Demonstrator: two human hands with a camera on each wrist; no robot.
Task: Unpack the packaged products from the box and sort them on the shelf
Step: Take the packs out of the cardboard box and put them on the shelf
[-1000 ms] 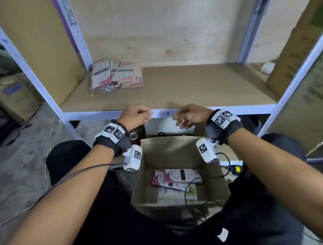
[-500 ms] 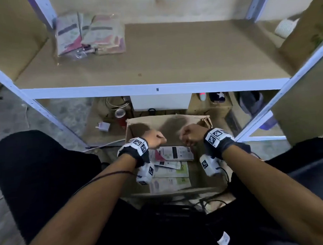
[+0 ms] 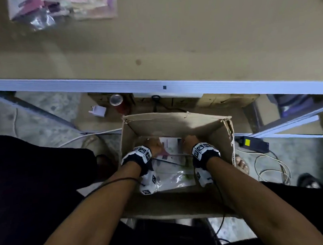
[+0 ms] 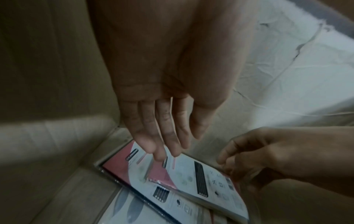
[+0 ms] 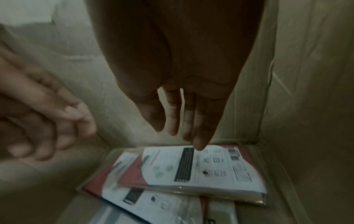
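An open cardboard box (image 3: 175,123) sits on the floor below the shelf (image 3: 172,48). Inside lie several flat plastic-wrapped packages with white, red and pink cards. The top package (image 3: 171,145) (image 4: 191,178) (image 5: 210,169) lies at the box's far end. My left hand (image 3: 154,146) (image 4: 172,144) is inside the box with straight fingers, its tips at the package's left end. My right hand (image 3: 190,141) (image 5: 184,121) hangs just over the package's right part, fingers straight and holding nothing. Several similar packages (image 3: 61,10) lie at the shelf's back left.
The white shelf rail (image 3: 155,86) runs across above the box. A can (image 3: 118,103) and a white plug (image 3: 99,111) lie beyond the box. A black adapter (image 3: 253,143) and loose cables (image 3: 272,166) are on the floor to its right. A foot (image 3: 241,163) is beside the box.
Both hands have dropped from the shelf's front edge down into the box and uncurled their fingers. The view has tilted down toward the box.
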